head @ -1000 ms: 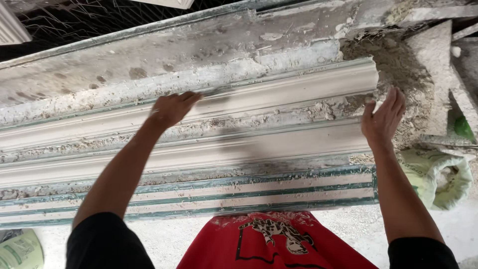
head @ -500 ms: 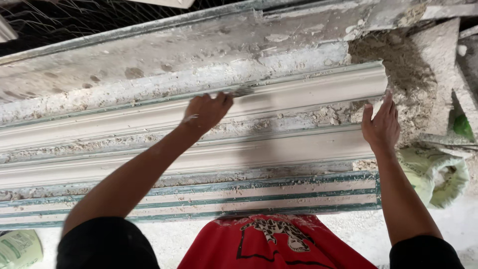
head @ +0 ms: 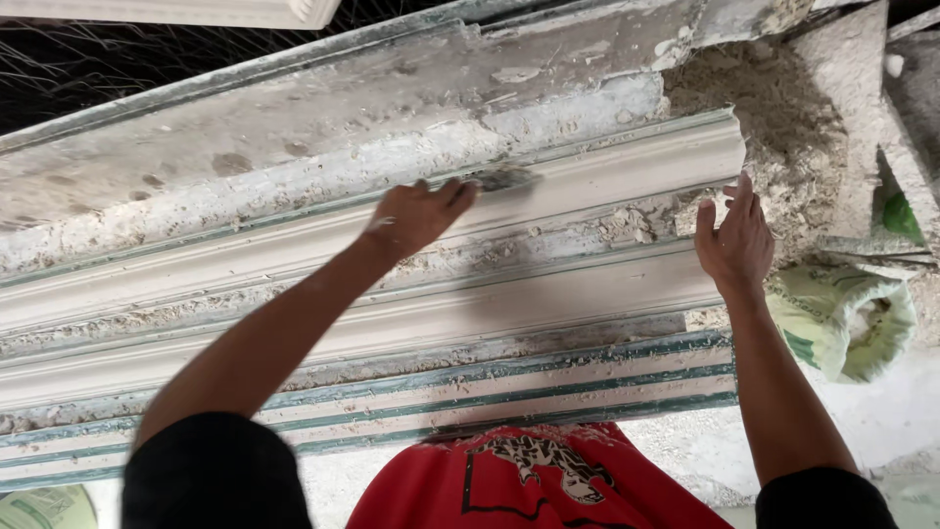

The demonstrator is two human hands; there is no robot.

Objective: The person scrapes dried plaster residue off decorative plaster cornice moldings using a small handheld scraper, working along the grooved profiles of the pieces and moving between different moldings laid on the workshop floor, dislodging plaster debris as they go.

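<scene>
Two long white plaster cornice mouldings lie side by side on a workbench; the far moulding [head: 607, 171] and the near moulding [head: 548, 299] run left to right. My left hand [head: 416, 214] rests on the far moulding and holds a small flat grey scraping tool [head: 504, 179] against its upper edge. My right hand [head: 734, 240] is held with fingers apart at the right end of the mouldings, touching the crumbly plaster there and holding nothing.
Rough grey plaster residue [head: 774, 108] is piled at the right end. A green-and-white sack [head: 842, 318] lies on the floor at right. The bench's striped front edge [head: 548, 387] is close to my red shirt. Dark wire mesh [head: 88, 59] is at top left.
My left hand has slid rightwards along the far moulding with the tool. My right hand has stayed at the right end, shifting slightly.
</scene>
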